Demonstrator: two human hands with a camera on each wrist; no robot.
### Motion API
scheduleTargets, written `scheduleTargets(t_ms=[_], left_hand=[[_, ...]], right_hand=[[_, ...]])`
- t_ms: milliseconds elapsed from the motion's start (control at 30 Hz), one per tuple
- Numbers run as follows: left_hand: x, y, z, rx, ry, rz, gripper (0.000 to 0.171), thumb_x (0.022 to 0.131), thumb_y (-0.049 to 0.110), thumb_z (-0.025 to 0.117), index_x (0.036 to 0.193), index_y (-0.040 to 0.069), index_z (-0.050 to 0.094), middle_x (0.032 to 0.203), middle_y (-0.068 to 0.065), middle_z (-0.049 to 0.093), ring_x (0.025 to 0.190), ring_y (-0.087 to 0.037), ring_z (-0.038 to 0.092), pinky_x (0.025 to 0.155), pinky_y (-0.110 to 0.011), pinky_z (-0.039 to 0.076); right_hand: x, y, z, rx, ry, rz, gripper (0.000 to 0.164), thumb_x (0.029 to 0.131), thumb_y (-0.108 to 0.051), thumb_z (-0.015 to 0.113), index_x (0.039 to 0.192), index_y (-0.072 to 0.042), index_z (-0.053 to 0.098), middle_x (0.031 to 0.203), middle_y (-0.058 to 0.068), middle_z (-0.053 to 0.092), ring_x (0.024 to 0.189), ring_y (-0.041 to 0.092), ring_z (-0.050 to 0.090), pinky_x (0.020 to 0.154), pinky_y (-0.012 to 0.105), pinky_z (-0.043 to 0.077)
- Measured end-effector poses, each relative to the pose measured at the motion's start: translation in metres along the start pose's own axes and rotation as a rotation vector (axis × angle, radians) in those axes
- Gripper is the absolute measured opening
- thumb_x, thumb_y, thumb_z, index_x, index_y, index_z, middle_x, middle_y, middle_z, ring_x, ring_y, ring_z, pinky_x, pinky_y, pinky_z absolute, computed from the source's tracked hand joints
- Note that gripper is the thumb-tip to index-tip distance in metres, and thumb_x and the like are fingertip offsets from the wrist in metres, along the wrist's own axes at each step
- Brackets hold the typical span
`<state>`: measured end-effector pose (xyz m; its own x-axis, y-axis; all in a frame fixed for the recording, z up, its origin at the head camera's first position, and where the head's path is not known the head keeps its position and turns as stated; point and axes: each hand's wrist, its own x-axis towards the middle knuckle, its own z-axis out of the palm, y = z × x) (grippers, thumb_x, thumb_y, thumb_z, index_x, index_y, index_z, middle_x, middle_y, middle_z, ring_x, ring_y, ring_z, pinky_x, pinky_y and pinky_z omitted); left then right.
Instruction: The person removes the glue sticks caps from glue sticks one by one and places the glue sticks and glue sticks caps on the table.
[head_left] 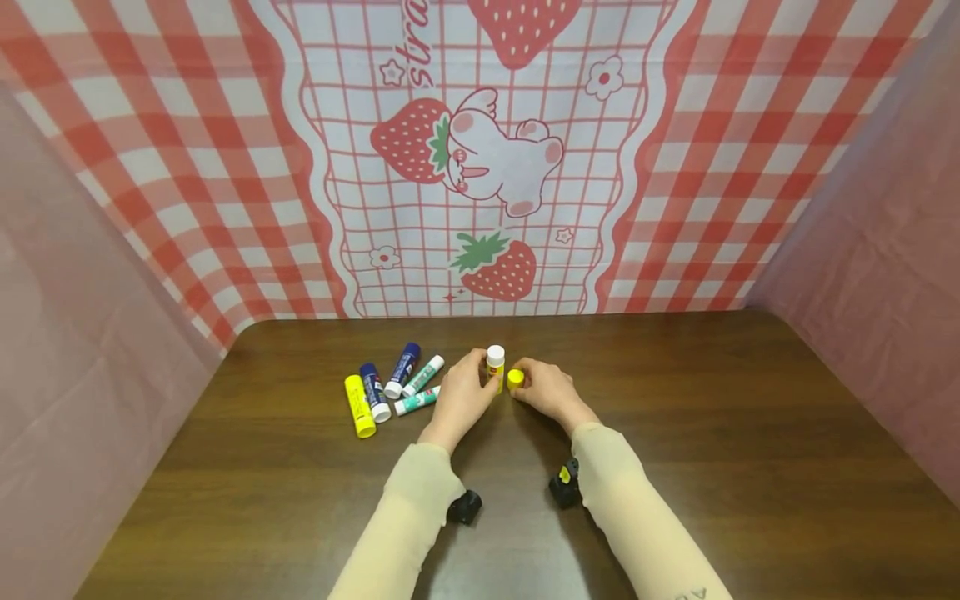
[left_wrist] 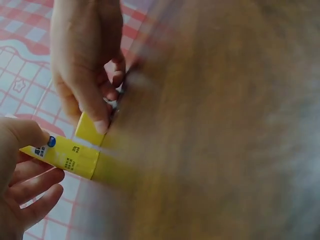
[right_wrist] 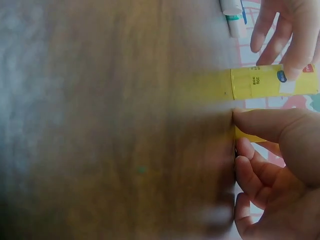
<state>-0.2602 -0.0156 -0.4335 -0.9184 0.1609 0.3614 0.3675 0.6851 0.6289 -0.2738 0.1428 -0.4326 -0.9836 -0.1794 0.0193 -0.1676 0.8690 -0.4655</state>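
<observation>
If 12 o'clock is taken as straight away from the person, a loose group is found farthest left on the table: a yellow tube and a near blue tube, both laid roughly along the 11-to-5 line, then a far blue tube and two green tubes, tipped toward 1 or 2 o'clock.

Right of these, the stick is gripped between thumb and fingers of the left hand; its long axis is held upright, white top uppermost, at about 2 o'clock from that hand. By the cap the key relation seems to be set: it is held just beside the stick, at about 3 o'clock from its base, a narrow gap being shown in the head view. The cap is pinched by the right hand, from which it is placed between 9 and 10 o'clock. The stick is thus nearer the left hand.

Part of the stick is covered by the left thumb, and much of the cap by the right fingers; whether its underside is hollow cannot be told. One green tube's right end is hidden by the left hand. In both wrist views much of the table is blurred.
</observation>
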Motion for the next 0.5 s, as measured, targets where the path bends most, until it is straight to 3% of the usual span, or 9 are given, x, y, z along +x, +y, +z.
scheduleTargets(t_ms=[167, 300, 400, 500], left_hand=[[-0.003, -0.001, -0.001, 0.018, -0.017, -0.010, 0.041, 0.083, 0.022, 0.065, 0.118, 0.006, 0.052, 0.105, -0.007, 0.063, 0.085, -0.018, 0.061, 0.074, -0.032, 0.049], [-0.008, -0.001, -0.008, 0.010, -0.085, -0.060, 0.049, 0.083, 0.027, 0.065, 0.125, 0.007, 0.048, 0.115, -0.009, 0.060, 0.096, -0.021, 0.060, 0.082, -0.036, 0.047], [-0.012, 0.000, -0.014, -0.023, -0.139, -0.082, 0.051, 0.084, 0.028, 0.065, 0.126, 0.006, 0.047, 0.115, -0.011, 0.060, 0.095, -0.022, 0.061, 0.081, -0.035, 0.048], [-0.017, -0.001, -0.020, -0.032, -0.146, -0.091, 0.046, 0.083, 0.027, 0.065, 0.122, 0.005, 0.051, 0.110, -0.011, 0.061, 0.090, -0.021, 0.062, 0.077, -0.034, 0.049]], right_hand=[[0.000, -0.001, 0.001, 0.017, 0.001, 0.005, 0.034, 0.077, -0.022, 0.068, 0.109, -0.012, 0.060, 0.075, 0.001, 0.056, 0.072, 0.018, 0.052, 0.067, 0.038, 0.034], [-0.001, -0.001, 0.002, 0.068, 0.006, 0.014, 0.036, 0.077, -0.020, 0.068, 0.110, -0.008, 0.059, 0.075, 0.002, 0.055, 0.070, 0.017, 0.051, 0.069, 0.038, 0.032], [-0.004, -0.001, 0.002, 0.103, 0.005, 0.039, 0.041, 0.077, -0.018, 0.067, 0.114, -0.005, 0.055, 0.078, 0.003, 0.056, 0.071, 0.018, 0.052, 0.073, 0.042, 0.035], [-0.008, -0.004, 0.001, 0.132, -0.002, 0.082, 0.049, 0.075, -0.016, 0.068, 0.119, -0.001, 0.050, 0.084, 0.005, 0.059, 0.076, 0.020, 0.055, 0.080, 0.050, 0.038]])
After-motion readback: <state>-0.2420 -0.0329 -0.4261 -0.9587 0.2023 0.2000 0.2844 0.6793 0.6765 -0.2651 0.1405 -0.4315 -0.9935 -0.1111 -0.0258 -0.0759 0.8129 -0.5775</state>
